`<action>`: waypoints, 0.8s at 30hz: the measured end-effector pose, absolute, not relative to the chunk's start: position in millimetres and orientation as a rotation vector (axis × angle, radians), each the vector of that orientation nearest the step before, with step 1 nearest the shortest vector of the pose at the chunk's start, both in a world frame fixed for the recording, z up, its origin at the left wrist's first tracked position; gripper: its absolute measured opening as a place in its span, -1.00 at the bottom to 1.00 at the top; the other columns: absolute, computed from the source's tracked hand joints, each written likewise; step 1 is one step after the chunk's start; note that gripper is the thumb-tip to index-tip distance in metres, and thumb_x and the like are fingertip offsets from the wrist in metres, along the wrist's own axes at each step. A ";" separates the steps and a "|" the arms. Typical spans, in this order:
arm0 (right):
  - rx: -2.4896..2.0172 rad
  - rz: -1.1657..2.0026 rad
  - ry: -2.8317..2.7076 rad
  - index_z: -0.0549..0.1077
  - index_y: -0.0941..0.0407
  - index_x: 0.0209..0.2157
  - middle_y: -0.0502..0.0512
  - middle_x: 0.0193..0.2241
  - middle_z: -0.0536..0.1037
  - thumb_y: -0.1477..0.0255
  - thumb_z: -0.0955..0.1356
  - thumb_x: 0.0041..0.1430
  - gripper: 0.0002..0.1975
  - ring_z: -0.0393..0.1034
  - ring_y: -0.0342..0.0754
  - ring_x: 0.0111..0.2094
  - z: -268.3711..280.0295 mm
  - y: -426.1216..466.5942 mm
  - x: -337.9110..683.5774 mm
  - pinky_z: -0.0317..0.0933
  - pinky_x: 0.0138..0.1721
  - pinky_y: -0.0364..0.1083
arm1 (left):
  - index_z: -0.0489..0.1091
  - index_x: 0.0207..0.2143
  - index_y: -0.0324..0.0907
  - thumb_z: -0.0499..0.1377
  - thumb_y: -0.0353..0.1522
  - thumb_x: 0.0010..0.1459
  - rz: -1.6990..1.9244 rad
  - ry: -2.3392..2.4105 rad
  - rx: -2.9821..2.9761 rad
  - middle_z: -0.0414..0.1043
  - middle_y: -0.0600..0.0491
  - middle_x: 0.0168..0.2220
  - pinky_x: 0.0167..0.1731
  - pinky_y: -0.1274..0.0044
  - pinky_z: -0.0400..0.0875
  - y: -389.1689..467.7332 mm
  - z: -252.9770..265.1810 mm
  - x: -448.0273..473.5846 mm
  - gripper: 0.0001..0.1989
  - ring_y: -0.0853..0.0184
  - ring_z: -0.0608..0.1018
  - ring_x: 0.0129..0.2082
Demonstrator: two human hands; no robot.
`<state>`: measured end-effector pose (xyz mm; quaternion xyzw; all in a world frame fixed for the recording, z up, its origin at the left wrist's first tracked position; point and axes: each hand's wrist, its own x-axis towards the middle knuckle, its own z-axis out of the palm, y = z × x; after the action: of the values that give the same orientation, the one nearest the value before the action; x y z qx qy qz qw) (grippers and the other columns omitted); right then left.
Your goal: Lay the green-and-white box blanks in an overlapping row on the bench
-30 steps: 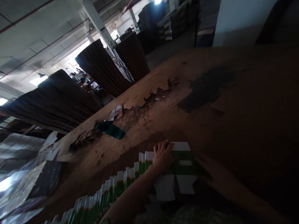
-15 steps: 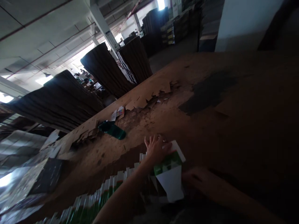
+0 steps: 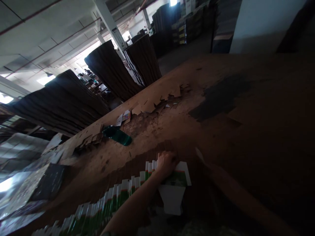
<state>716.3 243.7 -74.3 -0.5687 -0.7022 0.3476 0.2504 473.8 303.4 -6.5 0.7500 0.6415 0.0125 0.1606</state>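
A white and green carton (image 3: 175,178) with an orange stripe stands near the front of the table, its pale flaps spread. My left hand (image 3: 167,162) is on its upper left part, fingers curled against it. To the left, a long row of similar flat cartons (image 3: 115,196) runs along the table, packed edge to edge and partly behind my left forearm. Just right of the carton, apart from it, is my right hand (image 3: 208,167), dark and smeared by motion. A thin pale shape (image 3: 199,154) shows at its far end; whether it is held card or a finger is unclear.
A green bottle (image 3: 118,135) lies on the brown table (image 3: 150,134). Torn cardboard scraps (image 3: 157,105) line its far edge. Tall dark stacks of sheets (image 3: 113,72) stand beyond. A wrapped bundle (image 3: 46,183) is at left, a white pillar (image 3: 261,26) at back right.
My left hand has drawn nearer, its spread fingers now curled, and the carton has shifted slightly left toward the row. My right hand has moved forward, away from the carton's near side.
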 end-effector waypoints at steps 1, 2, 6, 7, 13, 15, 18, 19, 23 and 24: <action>-1.501 0.907 -1.969 0.30 0.01 0.18 0.19 0.22 0.27 0.06 0.07 0.26 -0.41 0.16 0.16 0.21 -84.9 238.6 700.9 0.19 0.12 0.17 | 0.51 -0.35 -0.07 0.14 -0.33 0.15 0.044 1.850 2.160 0.54 0.08 -0.25 -0.12 0.42 0.23 301.4 -8.4 474.0 -0.86 0.23 0.46 -0.13; -1.490 0.844 -2.014 0.26 -0.01 0.21 0.18 0.28 0.17 0.06 0.10 0.25 -0.41 0.04 0.20 0.26 -96.3 233.2 687.8 0.13 0.14 0.21 | 0.50 -0.36 -0.06 0.14 -0.33 0.15 0.051 1.865 2.168 0.54 0.09 -0.25 -0.12 0.41 0.22 299.4 -10.3 474.7 -0.87 0.22 0.46 -0.13; -1.496 0.626 -2.131 0.19 -0.08 0.24 0.18 0.35 -0.07 0.10 0.16 0.25 -0.45 -0.26 0.31 0.32 -132.7 217.7 661.6 0.02 0.16 0.32 | 0.48 -0.38 -0.07 0.13 -0.33 0.17 0.032 1.871 2.169 0.53 0.12 -0.23 -0.13 0.40 0.20 294.4 -14.3 478.1 -0.87 0.24 0.44 -0.12; -1.496 0.586 -2.135 0.18 -0.09 0.24 0.17 0.36 -0.10 0.11 0.17 0.25 -0.45 -0.28 0.33 0.32 -137.5 216.2 659.4 0.03 0.15 0.33 | 0.47 -0.38 -0.07 0.13 -0.33 0.18 0.021 1.865 2.173 0.52 0.12 -0.23 -0.13 0.39 0.20 294.0 -14.3 478.4 -0.87 0.24 0.43 -0.12; -1.586 0.403 -2.016 0.14 -0.11 0.26 0.08 0.37 -0.13 0.15 0.22 0.23 -0.43 -0.34 0.34 0.33 -144.1 215.6 646.2 0.09 0.13 0.33 | 0.42 -0.37 -0.10 0.09 -0.32 0.22 -0.022 1.839 2.211 0.47 0.10 -0.21 -0.10 0.37 0.18 292.8 -11.6 477.4 -0.86 0.25 0.41 -0.11; -1.574 0.390 -2.009 0.16 -0.10 0.25 0.08 0.37 -0.14 0.15 0.22 0.23 -0.44 -0.36 0.34 0.33 -143.3 215.1 640.2 0.08 0.13 0.32 | 0.41 -0.35 -0.10 0.08 -0.31 0.23 -0.044 1.846 2.219 0.45 0.08 -0.20 -0.09 0.35 0.18 291.1 -11.8 478.9 -0.85 0.24 0.40 -0.09; -1.593 0.390 -1.989 0.23 -0.05 0.22 0.14 0.35 -0.08 0.17 0.19 0.24 -0.47 -0.30 0.36 0.32 -142.7 216.2 633.7 0.07 0.13 0.33 | 0.38 -0.22 -0.10 0.12 -0.23 0.19 -0.033 1.864 2.235 0.42 0.05 -0.14 -0.06 0.30 0.19 286.9 -15.0 483.4 -0.83 0.19 0.38 -0.06; -1.608 0.401 -1.985 0.27 -0.03 0.20 0.16 0.34 -0.01 0.19 0.17 0.25 -0.49 -0.23 0.35 0.31 -142.6 217.6 634.2 0.08 0.12 0.34 | 0.36 -0.14 -0.08 0.16 -0.19 0.15 -0.020 1.847 2.255 0.39 0.03 -0.08 -0.04 0.28 0.19 285.5 -16.8 485.0 -0.74 0.16 0.36 -0.02; -1.539 0.500 -2.087 0.37 -0.04 0.12 0.16 0.23 0.24 0.28 0.12 0.25 -0.54 0.15 0.22 0.20 -141.6 225.7 670.4 0.15 0.11 0.26 | 0.21 0.10 -0.01 0.22 -0.11 0.07 -0.031 1.732 2.324 0.21 -0.01 0.14 0.07 0.19 0.11 282.4 -24.3 488.0 -0.45 0.09 0.24 0.12; -1.518 0.492 -2.118 0.38 -0.04 0.11 0.15 0.22 0.26 0.29 0.13 0.23 -0.54 0.19 0.21 0.18 -140.8 227.0 689.3 0.18 0.09 0.24 | 0.20 0.11 0.00 0.23 -0.12 0.07 -0.045 1.724 2.321 0.19 -0.02 0.16 0.08 0.18 0.11 282.2 -25.7 488.0 -0.44 0.09 0.23 0.14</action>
<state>689.3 227.0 -140.8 -0.5555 -0.7749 0.1799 0.2422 488.0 282.2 -25.7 0.7964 0.5915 -0.0154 0.1248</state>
